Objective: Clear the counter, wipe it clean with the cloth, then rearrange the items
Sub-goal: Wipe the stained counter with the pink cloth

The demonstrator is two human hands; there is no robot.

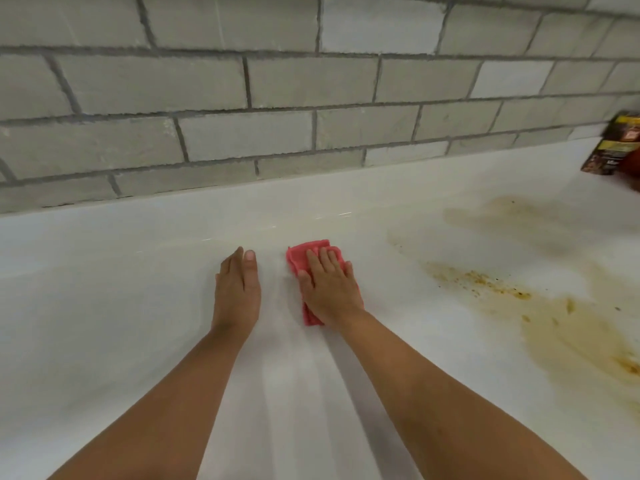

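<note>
My right hand (330, 287) presses flat, fingers straight, on the folded pink cloth (309, 268) on the white counter (121, 306). Left hand (237, 289) rests flat just left of the cloth, brown stains (554, 317) well right.

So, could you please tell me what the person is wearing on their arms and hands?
Nothing visible. The left arm and right arm show no sleeve up to the frame's edge. The left hand and right hand have no gloves, rings, watch or bracelet that I can see.
</note>
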